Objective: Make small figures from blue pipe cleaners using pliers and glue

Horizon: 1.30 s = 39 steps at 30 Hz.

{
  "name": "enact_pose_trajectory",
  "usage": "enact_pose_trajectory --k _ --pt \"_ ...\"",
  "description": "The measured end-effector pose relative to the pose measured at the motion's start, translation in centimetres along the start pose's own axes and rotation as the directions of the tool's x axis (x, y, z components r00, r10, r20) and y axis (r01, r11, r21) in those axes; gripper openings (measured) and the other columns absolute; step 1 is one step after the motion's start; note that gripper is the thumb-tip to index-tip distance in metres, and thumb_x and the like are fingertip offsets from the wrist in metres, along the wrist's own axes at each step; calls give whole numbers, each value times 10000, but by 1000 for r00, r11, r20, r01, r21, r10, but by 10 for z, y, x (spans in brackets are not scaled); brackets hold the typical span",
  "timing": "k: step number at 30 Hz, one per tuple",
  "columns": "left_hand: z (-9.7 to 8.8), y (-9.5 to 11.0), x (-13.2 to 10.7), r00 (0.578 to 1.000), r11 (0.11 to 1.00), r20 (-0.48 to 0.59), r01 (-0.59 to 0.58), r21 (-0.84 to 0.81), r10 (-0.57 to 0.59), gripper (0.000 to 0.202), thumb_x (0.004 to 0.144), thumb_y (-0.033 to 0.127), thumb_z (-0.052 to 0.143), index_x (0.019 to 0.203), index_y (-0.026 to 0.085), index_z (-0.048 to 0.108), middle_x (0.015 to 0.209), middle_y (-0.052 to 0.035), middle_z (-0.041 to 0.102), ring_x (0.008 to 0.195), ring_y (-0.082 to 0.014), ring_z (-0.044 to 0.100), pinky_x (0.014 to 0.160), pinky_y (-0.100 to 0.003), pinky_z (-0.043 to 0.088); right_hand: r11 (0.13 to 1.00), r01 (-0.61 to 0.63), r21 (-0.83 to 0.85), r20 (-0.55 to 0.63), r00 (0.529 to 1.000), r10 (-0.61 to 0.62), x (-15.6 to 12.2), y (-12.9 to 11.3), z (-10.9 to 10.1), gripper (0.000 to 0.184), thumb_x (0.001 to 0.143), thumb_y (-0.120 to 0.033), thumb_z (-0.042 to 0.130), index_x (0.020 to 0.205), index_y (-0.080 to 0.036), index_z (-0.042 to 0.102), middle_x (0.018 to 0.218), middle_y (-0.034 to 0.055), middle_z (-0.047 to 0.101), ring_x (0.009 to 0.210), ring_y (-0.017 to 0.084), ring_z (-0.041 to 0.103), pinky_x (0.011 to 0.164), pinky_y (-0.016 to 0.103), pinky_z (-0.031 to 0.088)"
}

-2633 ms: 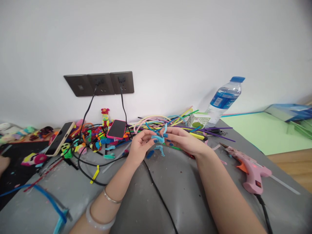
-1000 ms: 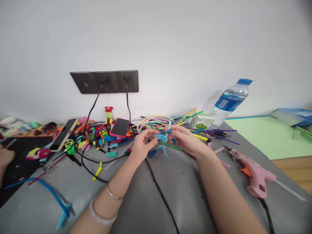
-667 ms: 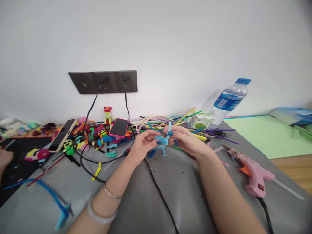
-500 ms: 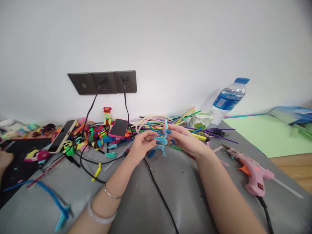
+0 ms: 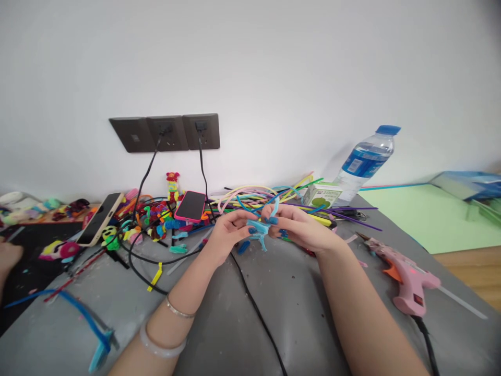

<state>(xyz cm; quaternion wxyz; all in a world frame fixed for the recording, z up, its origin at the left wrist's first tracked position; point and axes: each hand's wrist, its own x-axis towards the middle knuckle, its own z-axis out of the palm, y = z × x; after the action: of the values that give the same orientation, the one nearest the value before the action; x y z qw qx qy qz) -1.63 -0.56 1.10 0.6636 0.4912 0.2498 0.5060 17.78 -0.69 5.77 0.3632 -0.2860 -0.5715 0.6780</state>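
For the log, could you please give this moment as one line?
left hand: pinches blue pipe cleaner; right hand: pinches same; glue gun: lying aside

Over on the right, a pink glue gun (image 5: 407,284) lies on the grey table cover (image 5: 274,329), and behind it a water bottle (image 5: 362,162) stands at the wall, just beside a small green carton (image 5: 323,196). Along the back there's a tangle of coloured pipe cleaners (image 5: 245,194) next to a pink-cased phone (image 5: 190,206). A second phone (image 5: 99,219) lies further left, and black cables (image 5: 145,175) run up to the dark wall sockets (image 5: 166,133).
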Motion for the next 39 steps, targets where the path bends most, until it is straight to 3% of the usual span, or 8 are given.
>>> enact_pose_trajectory --k 14,32,39 --pt "5 9 0 1000 999 25 -9 48 8 268 687 257 827 905 160 706 885 -65 753 798 -150 694 731 -236 536 995 37 -97 21 999 -35 0 1 -4 295 849 -447 671 889 -158 633 631 -39 490 535 81 370 536 229 308" --pt "3 8 1 997 994 -37 -67 92 71 241 680 275 832 845 164 696 769 -43 748 708 -144 693 660 -229 542 993 27 -119 -12 1000 -29 1 1 -5 307 817 -453 697 827 -153 634 632 -37 485 554 85 374 545 234 291" --pt "4 7 1 998 993 -23 -53 104 55 261 676 301 833 840 159 688 756 -50 750 720 -165 706 676 -251 552 995 5 -95 51 999 -1 1 0 -6 337 812 -469 702 856 -141 646 640 -35 479 544 81 355 530 233 283"
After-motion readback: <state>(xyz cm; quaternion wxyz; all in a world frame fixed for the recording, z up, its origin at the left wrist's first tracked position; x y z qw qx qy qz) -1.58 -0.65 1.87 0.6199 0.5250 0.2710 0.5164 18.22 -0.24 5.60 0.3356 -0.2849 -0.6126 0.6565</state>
